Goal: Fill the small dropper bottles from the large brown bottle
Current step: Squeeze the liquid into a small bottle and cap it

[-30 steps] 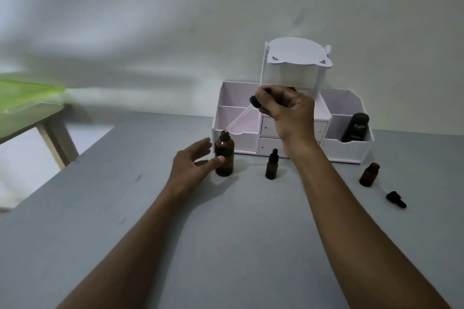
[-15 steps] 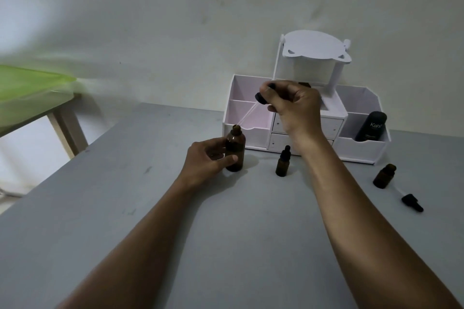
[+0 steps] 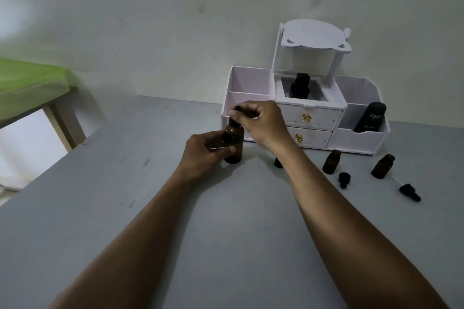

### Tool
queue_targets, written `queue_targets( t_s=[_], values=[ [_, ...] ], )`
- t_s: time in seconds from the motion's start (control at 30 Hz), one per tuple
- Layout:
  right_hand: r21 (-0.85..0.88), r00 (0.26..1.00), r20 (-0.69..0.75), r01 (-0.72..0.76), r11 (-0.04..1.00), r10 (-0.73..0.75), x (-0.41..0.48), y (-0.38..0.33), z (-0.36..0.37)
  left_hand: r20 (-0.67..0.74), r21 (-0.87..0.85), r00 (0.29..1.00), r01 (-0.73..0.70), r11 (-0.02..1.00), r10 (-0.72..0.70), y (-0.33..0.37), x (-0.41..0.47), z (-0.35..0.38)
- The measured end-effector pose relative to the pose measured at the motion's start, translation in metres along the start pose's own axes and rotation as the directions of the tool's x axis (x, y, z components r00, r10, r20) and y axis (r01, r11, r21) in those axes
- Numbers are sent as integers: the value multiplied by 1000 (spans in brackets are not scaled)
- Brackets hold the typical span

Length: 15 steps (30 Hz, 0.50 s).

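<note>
Two-handed hold on tall brown glass bottle (image 3: 234,144), upright, neck skyward: smooth cylindrical body gripped by left hand (image 3: 203,154), black dropper cap (image 3: 232,122) pinched just above by right hand (image 3: 262,123).

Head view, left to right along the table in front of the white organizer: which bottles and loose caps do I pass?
large brown bottle, gripped by the left hand, its dropper top pinched by the right hand → half-hidden small bottle → open small bottle → loose black cap → second open small bottle → black dropper lying flat
</note>
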State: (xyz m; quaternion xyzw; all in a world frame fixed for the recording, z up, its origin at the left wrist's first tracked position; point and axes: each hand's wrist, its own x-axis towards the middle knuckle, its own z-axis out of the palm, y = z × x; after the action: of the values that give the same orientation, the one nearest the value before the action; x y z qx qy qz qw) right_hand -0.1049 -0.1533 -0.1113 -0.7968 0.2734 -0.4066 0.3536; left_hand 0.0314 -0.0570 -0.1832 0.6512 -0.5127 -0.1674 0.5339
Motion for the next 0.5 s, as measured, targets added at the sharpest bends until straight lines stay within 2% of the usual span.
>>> queue_targets(
  t_s=[0.27, 0.5],
  values=[
    [-62, 993, -114, 18, 998, -25, 3, -4, 9, 12, 7, 1000, 0, 1000, 0, -2, 0, 0],
    [-36, 992, -127, 8, 999, -12, 3, -11, 8, 21, 15, 1000, 9, 1000, -10, 1, -2, -1]
  ],
)
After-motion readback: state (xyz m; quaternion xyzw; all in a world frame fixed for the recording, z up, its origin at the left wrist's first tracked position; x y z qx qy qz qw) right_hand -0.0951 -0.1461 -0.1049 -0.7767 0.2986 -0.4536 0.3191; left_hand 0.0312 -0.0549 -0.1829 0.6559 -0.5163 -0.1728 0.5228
